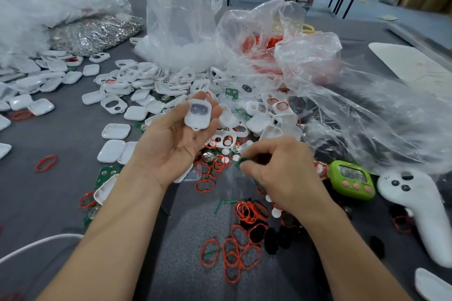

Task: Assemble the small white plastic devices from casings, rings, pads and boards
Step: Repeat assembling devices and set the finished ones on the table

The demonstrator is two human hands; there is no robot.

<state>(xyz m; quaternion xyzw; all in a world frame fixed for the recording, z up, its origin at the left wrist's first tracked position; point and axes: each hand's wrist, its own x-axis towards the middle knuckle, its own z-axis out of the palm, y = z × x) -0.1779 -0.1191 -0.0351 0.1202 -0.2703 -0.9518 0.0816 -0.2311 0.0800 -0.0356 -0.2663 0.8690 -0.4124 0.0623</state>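
Observation:
My left hand is raised palm-up over the grey table and holds a white casing with a dark pad inside at its fingertips. My right hand hovers lower to the right, its curled fingers pinching a small green board. Red rings lie scattered in front of me, with black pads beside them. Loose white casings are heaped behind my hands. More green boards lie under my left wrist.
Clear plastic bags stand behind the pile, one holding red rings. A bag of metal parts lies at back left. A green timer and a white controller sit at right. A white cable crosses the lower left.

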